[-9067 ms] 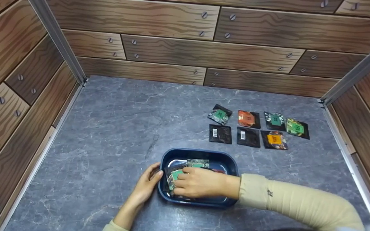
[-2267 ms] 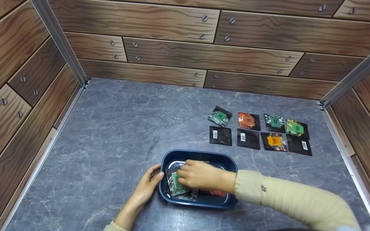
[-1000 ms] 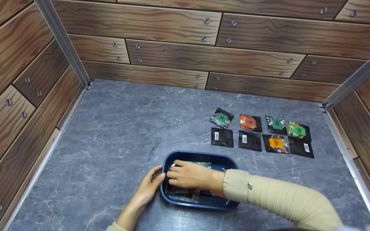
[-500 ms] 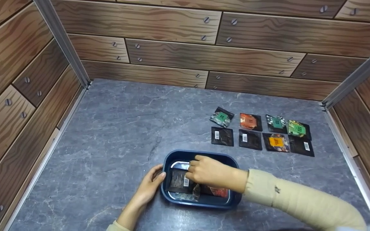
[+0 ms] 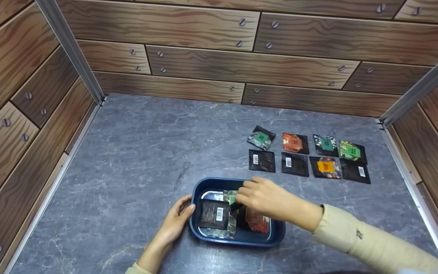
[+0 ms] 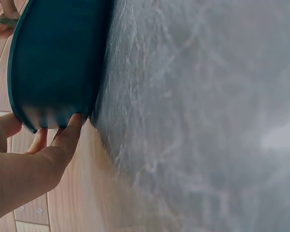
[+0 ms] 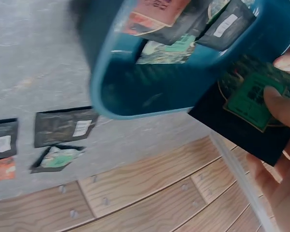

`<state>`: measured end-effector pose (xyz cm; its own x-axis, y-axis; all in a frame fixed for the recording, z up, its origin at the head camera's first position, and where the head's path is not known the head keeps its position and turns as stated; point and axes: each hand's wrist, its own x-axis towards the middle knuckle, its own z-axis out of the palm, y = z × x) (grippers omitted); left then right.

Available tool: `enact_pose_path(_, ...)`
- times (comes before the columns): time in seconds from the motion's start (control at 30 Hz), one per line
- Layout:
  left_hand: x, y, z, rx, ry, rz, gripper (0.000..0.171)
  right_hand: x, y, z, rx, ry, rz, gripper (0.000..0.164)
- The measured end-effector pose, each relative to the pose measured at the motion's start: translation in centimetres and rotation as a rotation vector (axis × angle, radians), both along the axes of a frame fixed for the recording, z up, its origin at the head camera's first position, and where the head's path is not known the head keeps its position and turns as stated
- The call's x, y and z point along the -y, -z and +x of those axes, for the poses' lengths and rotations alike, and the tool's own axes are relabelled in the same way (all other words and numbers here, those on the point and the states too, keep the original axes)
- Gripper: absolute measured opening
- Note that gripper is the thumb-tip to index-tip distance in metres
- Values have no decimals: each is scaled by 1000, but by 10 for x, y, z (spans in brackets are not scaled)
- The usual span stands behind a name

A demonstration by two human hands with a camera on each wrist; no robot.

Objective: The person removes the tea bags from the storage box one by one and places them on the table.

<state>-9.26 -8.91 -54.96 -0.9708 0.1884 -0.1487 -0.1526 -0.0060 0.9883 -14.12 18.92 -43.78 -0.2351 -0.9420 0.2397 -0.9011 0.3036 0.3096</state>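
My right hand pinches a black sachet with a green label, thumb on its printed face, over the tub's far side. Most of that sachet is hidden by the hand in the head view. My left hand rests against the left end of the dark blue tub, its extended fingers touching the outer wall. Inside the tub lie a black sachet with a barcode, a red-labelled sachet and green-patterned ones, partly overlapping.
Beyond the tub, to the right, two rows of sachets lie flat, among them an orange-red one, a yellow-labelled one and a barcode-side-up one. Wood-patterned walls enclose the grey marbled surface.
A barcode-side-up sachet has joined the right end of the near row since the earliest frame. My right hand has lifted a green-labelled sachet and moved right; my left hand stays at the tub.
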Motion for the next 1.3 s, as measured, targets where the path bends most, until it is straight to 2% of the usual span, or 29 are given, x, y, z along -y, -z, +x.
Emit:
enact_pose_path(0.07,0,0,0,2,-2,0,51,-7,0,0,1,12,-52,15)
enact_pose_path(0.2,0,0,0,-3,-1,3,50,-22,2,2,3,49,-143,23)
enact_pose_path(0.37,1,1,0,-17,10,14,49,-36,4,1,5,130,-252,11)
enact_pose_path(0.43,1,1,-1,-25,17,16,49,-42,4,0,3,165,-294,18)
enact_pose_path(0.67,2,1,-1,-13,6,-15,51,-65,8,-4,15,251,-368,14)
enact_pose_path(0.83,3,3,-1,-40,7,-22,55,-83,14,-6,-6,281,-437,16)
enact_pose_path(0.97,3,3,-1,-58,-1,-32,55,-96,20,-9,4,327,-450,16)
enact_pose_path(1.2,2,1,-1,5,9,-5,53,-116,36,-13,54,398,-420,11)
enact_pose_path(1.3,2,0,-1,3,15,16,50,-125,44,-16,64,416,-418,7)
